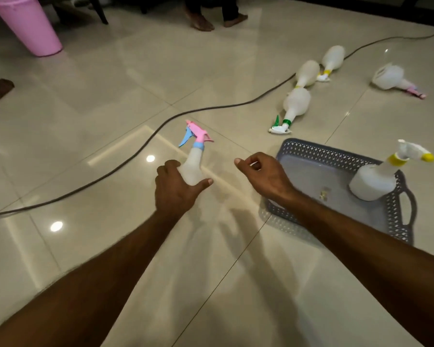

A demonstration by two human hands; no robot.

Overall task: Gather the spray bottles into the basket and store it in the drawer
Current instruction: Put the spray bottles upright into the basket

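Progress: early stage. One spray bottle with a yellow nozzle (383, 176) lies inside the grey basket (311, 151), resting toward the corner farthest from the right hand (263, 176). The rest of the basket's floor is bare apart from a small mark or sticker, which cannot be made out clearly.

In hand: the left hand (176, 189) is wrapped around the body of the pink-and-blue bottle (193, 164), thumb on one side and fingers on the other, nozzle pointing away from the wrist. Whether the bottle's base is clear of the floor (85, 121) cannot be told. The right hand holds nothing; its fingers are loosely curled, and it hovers just beside the basket's near-left edge, between the basket and the held bottle.

Outstanding: four bottles lie on their sides on the floor, well beyond both hands. The green-nozzle bottle (295, 106) is nearest, just past the basket's far rim; two yellow-collared bottles (307, 73) lie behind it in a line; a pink-nozzle bottle (391, 77) lies apart, farther to the right.

A dark cable (135, 156) runs across the floor past the left hand. No drawer is in view; the storing step is not yet begun.
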